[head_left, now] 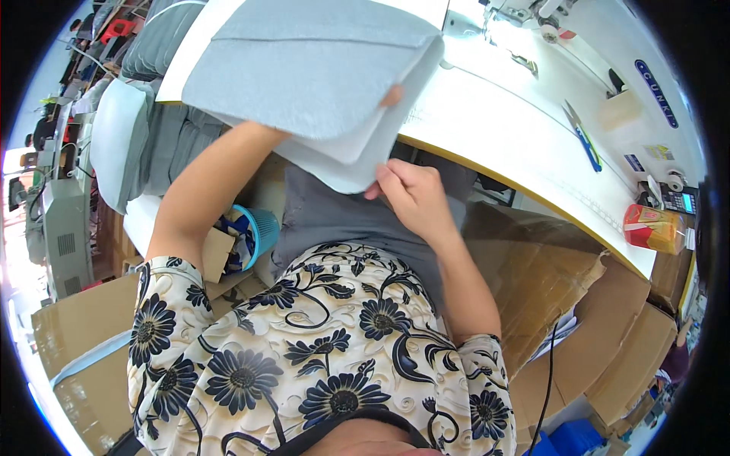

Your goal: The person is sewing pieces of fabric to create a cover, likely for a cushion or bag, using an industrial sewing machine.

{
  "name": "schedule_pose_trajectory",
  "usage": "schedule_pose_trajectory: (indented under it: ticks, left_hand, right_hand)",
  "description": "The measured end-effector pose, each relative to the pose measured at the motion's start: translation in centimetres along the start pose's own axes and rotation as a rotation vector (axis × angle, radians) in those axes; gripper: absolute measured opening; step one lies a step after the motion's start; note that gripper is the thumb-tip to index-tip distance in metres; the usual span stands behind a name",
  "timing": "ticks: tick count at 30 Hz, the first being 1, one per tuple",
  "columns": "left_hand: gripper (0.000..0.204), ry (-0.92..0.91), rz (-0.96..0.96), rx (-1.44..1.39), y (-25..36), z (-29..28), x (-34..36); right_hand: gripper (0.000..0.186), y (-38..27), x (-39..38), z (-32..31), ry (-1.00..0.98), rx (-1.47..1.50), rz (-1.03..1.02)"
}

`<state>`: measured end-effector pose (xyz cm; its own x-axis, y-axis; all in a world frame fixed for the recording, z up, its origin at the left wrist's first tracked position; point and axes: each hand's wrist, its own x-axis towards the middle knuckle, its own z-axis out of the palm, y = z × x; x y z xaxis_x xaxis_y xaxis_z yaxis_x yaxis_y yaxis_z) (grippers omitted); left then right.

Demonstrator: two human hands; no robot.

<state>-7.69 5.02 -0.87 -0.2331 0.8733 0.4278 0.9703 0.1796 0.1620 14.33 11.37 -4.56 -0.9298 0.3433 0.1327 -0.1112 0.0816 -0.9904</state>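
Observation:
A large grey fabric piece (pixel 304 76) with rounded corners and a seam across its upper part is raised in front of me, its layers parted along the right and lower edges. My left hand (pixel 391 96) supports it from beneath the top layer; most of that hand is hidden, with just a fingertip showing near the right edge. At the lower right corner, my right hand (pixel 412 194) pinches the fabric's edge between thumb and fingers. More dark grey fabric (pixel 334 216) covers my lap.
A white sewing table (pixel 494 129) runs along the right, with machine parts (pixel 547 26) at its far end. Scissors (pixel 584 138) and a red-yellow container (pixel 652 228) are on it. Grey fabric stacks (pixel 122 144), a blue basket (pixel 262 235) and cardboard boxes (pixel 593 327) surround me.

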Motion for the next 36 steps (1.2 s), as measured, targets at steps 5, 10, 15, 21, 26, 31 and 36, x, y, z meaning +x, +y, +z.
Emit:
schedule_pose_trajectory:
  ticks: [5, 10, 15, 21, 26, 31, 36]
  left_hand:
    - [0.073, -0.106, -0.074, -0.216, 0.9, 0.1, -2.7]
    - [0.05, 0.036, 0.032, 0.051, 2.5, -0.1, -2.1]
    - [0.044, -0.364, 0.155, -0.233, 8.0, -6.0, -3.5]
    - [0.032, -0.452, 0.673, -0.806, 6.8, -9.0, -3.6]
    - [0.034, -0.196, 0.295, -0.152, -2.3, -4.9, 10.3]
    - [0.036, -0.608, 0.168, -0.352, -1.3, -4.4, 11.8]
    - [0.036, -0.813, 0.233, -0.291, -0.1, -4.7, 12.9]
  right_hand:
    - [0.007, -3.9, 0.0, -4.1, 0.09, -0.844, -0.482]
    - [0.018, -3.0, 5.8, -8.6, 0.12, -1.104, -0.607]
    - [0.022, -1.7, 6.9, -9.1, 0.103, -1.251, -0.588]
    - [0.024, -2.3, 6.3, -9.5, 0.094, -1.251, -0.573]
    - [0.023, -3.1, 7.3, -8.3, 0.1, -1.23, -0.622]
    - [0.019, -3.3, 6.9, -8.0, 0.099, -1.263, -0.564]
    - [0.017, -3.2, 6.3, -7.9, 0.075, -1.267, -0.538]
